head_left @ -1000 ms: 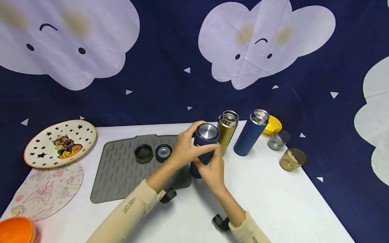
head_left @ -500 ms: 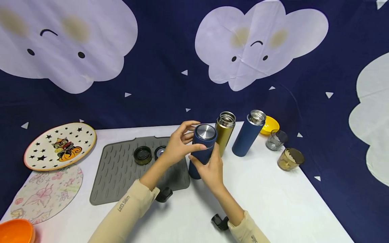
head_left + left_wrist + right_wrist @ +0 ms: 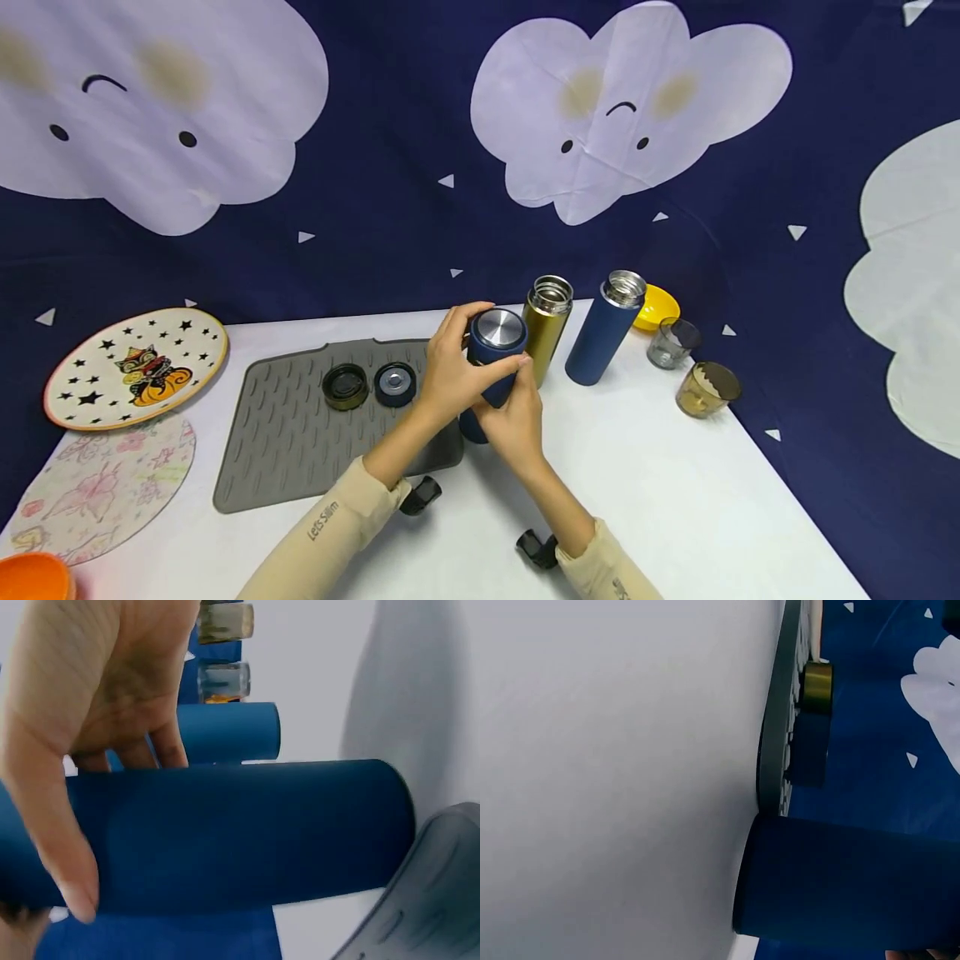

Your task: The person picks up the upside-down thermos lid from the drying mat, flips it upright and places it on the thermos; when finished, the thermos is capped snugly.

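A dark blue thermos (image 3: 474, 427) with a brushed-steel disc on its lid (image 3: 501, 330) stands upright on the table, beside the mat's right edge. My left hand (image 3: 456, 375) curls its fingers and thumb around the lid. Lower down, my right hand (image 3: 519, 421) grips the upper body, thumb across the near side. The left wrist view shows that right hand (image 3: 112, 705) on the thermos body (image 3: 240, 832). In the right wrist view, the thermos's lower end (image 3: 840, 881) meets the table, and only a few fingertips (image 3: 922, 954) show at the bottom edge.
A lidless gold thermos (image 3: 545, 329) and a lidless blue one (image 3: 603, 333) stand behind. Right of them are a yellow bowl (image 3: 657, 307) and two glasses (image 3: 671, 343). Two lids (image 3: 345, 387) lie on a grey mat (image 3: 277, 442). Left are an oval plate (image 3: 90, 354) and an orange bowl (image 3: 33, 577).
Half a second ago the left fingers were spread off the lid; now they wrap it again, as one second ago. The right hand stays on the thermos. The head view shifts slightly.
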Demonstrator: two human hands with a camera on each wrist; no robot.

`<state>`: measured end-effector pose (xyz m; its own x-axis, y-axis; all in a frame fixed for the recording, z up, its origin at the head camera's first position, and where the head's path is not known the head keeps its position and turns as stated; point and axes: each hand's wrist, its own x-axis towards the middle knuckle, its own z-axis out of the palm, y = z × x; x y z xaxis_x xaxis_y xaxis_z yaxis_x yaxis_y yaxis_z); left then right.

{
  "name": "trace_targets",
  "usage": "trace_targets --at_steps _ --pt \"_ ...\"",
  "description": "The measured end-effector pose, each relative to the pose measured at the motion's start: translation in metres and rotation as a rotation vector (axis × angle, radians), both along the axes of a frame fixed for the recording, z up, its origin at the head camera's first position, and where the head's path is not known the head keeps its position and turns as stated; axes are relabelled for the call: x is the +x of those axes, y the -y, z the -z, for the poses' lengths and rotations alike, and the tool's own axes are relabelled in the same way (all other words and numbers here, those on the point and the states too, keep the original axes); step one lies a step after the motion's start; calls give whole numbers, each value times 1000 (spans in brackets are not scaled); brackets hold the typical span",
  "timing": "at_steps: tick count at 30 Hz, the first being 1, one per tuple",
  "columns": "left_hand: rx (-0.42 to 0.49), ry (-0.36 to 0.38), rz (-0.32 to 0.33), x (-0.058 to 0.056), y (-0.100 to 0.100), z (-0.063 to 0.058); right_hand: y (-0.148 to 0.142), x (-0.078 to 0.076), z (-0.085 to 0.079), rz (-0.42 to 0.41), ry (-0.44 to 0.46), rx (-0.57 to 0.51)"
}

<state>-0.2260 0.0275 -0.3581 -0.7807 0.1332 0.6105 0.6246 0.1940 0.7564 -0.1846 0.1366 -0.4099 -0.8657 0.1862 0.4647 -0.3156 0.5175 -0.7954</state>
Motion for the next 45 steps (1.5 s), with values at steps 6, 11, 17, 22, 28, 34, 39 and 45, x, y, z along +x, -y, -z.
trace_targets --at_steps 6,11,17,22,28,34,39,45 --pt "30 216 409 -15 28 -5 1 -2 0 -19 -3 -23" --pt "-73 246 409 -16 30 -10 -1 -3 3 -23 7 -17" --pt "-84 93 39 1 3 -6 0 -2 1 -18 -20 1" --pt "56 176 235 -7 18 0 1 -4 -1 -10 -28 2" --pt "102 328 491 -14 41 0 0 -3 -1 -28 -8 -39" --pt "-83 201 63 6 4 -3 -1 -1 1 -7 -31 -3" --pt "94 238 142 1 4 3 1 0 -1 4 7 -2" --pt "179 368 477 -6 30 8 2 0 -1 -15 1 -44"
